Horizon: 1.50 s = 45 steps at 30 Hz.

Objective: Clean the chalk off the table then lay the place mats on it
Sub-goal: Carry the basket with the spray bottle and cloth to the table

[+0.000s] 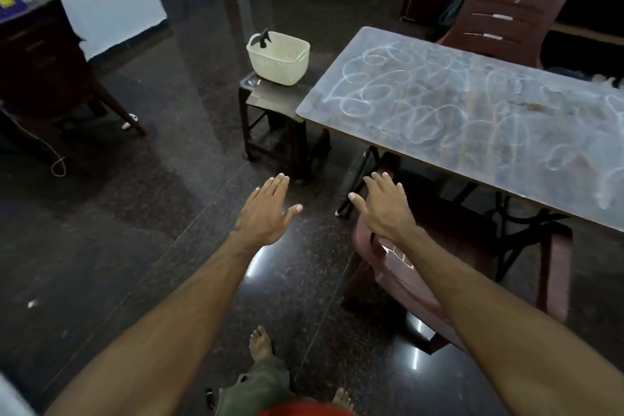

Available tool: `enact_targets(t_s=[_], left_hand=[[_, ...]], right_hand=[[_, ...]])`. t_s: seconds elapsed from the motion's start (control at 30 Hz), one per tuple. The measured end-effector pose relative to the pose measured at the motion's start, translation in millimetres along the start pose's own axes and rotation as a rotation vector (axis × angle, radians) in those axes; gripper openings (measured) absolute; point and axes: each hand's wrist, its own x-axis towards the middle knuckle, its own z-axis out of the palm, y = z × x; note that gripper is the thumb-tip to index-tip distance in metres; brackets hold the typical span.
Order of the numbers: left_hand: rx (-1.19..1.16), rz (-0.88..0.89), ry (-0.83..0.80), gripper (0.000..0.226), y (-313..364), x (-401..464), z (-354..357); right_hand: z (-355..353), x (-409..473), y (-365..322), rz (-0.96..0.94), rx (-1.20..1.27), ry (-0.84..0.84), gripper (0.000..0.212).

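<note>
A long table stands at the right, its grey top covered with white looping chalk scribbles. At its near left end a cream plastic basket sits on a small dark stool, with a dark object sticking out of the basket's rim. My left hand and my right hand are both stretched forward over the floor, palms down, fingers straight, holding nothing. Both hands are short of the table's edge. No place mats are visible.
A maroon plastic chair is tucked under the table's near side, below my right arm. Another maroon chair stands at the far side. A dark wooden cabinet is at the left. The floor is dark polished stone.
</note>
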Motion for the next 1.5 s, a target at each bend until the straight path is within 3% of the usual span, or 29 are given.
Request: enact_targets(t_s=[0.63, 1.1, 1.5], left_hand=[[0.061, 0.074, 0.008, 0.071, -193, 165, -94], [0.073, 0.008, -0.010, 0.072, -269, 304, -116], [0.068, -0.019, -0.025, 0.071, -304, 458, -139]], right_hand=[[31, 208, -148, 0.033, 0.041, 0.051, 0.067], [43, 397, -181, -0.028, 0.050, 0.029, 0.060], [45, 569, -180, -0.043, 0.064, -0.019, 0.068]])
